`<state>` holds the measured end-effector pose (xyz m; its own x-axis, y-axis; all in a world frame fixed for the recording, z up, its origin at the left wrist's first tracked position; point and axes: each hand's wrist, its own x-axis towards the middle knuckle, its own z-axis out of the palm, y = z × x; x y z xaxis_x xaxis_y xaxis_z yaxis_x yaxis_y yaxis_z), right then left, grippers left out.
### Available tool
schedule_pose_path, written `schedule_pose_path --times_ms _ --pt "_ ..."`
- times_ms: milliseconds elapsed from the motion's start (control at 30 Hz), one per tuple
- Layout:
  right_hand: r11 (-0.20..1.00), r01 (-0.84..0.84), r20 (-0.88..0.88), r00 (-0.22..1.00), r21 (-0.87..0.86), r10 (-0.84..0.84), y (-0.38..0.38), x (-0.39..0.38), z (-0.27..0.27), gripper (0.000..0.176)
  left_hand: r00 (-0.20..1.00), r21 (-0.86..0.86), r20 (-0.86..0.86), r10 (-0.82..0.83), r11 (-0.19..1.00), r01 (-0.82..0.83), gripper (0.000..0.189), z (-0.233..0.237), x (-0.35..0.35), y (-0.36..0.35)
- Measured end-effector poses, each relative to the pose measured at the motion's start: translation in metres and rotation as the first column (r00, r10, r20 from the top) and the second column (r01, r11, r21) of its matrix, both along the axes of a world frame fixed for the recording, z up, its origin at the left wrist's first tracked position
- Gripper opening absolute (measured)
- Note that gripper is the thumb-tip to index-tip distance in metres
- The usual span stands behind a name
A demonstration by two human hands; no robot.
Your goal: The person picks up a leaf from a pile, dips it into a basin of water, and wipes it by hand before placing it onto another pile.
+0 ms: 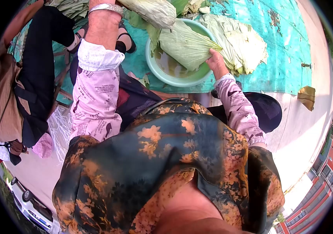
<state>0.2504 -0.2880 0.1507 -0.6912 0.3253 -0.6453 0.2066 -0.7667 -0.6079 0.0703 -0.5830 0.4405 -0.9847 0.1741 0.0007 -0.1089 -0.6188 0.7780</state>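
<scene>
A folded pale green leaf (186, 46) lies over a light green basin (151, 58) that has some water in its bottom. My right hand (216, 61) pinches the leaf's pointed end at the basin's right rim. My left arm, with a silver bracelet at the wrist, reaches to the top edge of the view. Only a little of my left hand (101, 2) shows there, and its fingers are out of sight. Near it, a bundled dry leaf (151, 11) hangs over the basin's upper left. Flattened pale leaves (238, 45) are stacked right of the basin.
A teal tarp (287, 70) lies under the basin and leaves. At the left sits another person (38, 70) in dark trousers, near white plastic strips (60, 126). A brown leaf piece (306, 97) lies at the tarp's right edge. More leaves (71, 8) are at the top left.
</scene>
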Motion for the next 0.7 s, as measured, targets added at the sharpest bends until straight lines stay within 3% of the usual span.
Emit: schedule_pose_path --times_ms 33,100,167,200,267,300,333,433,467,533,567,633,700 --pt "0.997 0.03 0.097 0.995 0.072 -0.037 -0.003 0.004 -0.028 0.033 1.0 0.014 -0.006 -0.003 1.0 0.003 0.025 0.005 0.005 0.001" --pt "0.922 -0.099 0.257 0.966 0.375 -0.001 -0.018 0.012 -0.026 0.03 1.0 -0.005 0.012 0.019 1.0 -0.018 0.026 0.015 0.019 0.004" --pt "0.77 -0.207 0.206 0.973 0.603 0.1 -0.016 0.004 -0.034 0.028 0.999 0.014 0.045 -0.001 1.0 0.0 0.026 0.032 0.033 0.009" --pt "0.665 -0.244 0.189 0.97 0.706 0.155 -0.016 0.001 -0.035 0.028 0.999 0.001 0.026 0.024 1.0 -0.024 0.027 0.039 0.042 0.01" --pt "0.287 -0.38 0.346 0.924 0.879 0.164 -0.023 -0.007 -0.025 0.031 0.997 -0.019 -0.062 0.053 0.998 -0.055 0.026 0.051 0.066 0.014" --pt "0.075 -0.437 0.423 0.894 0.896 0.144 -0.032 -0.011 -0.018 0.033 0.992 -0.043 -0.083 0.098 0.994 -0.101 0.026 0.053 0.068 0.015" --pt "0.018 -0.363 0.352 0.913 0.932 0.207 -0.046 -0.008 -0.013 0.038 0.996 -0.012 -0.019 0.082 0.997 -0.083 0.026 0.052 0.058 0.01" --pt "-0.465 -0.308 0.468 0.837 0.83 0.282 -0.077 -0.006 -0.013 0.046 0.994 0.002 -0.109 0.02 1.0 -0.02 0.026 0.056 0.064 0.006" --pt "-0.537 -0.316 0.532 0.786 0.782 0.313 -0.086 -0.004 -0.014 0.049 0.988 -0.002 -0.153 0.002 1.0 -0.002 0.026 0.058 0.066 0.008" --pt "-0.683 -0.323 0.677 0.653 0.655 0.341 -0.103 0.003 -0.017 0.051 0.98 -0.03 -0.157 0.124 0.991 -0.131 0.026 0.061 0.078 0.02" --pt "-0.695 -0.323 0.701 0.614 0.642 0.363 -0.11 0.007 -0.016 0.051 0.97 -0.045 -0.16 0.185 0.98 -0.194 0.026 0.063 0.082 0.024" --pt "-0.72 -0.325 0.751 0.521 0.614 0.406 -0.12 0.016 -0.011 0.051 0.977 -0.017 -0.196 0.087 0.996 -0.092 0.026 0.064 0.083 0.018" --pt "-0.715 -0.306 0.735 0.536 0.628 0.416 -0.123 0.024 -0.034 0.051 0.97 -0.017 -0.226 0.09 0.995 -0.096 0.026 0.063 0.087 0.017"
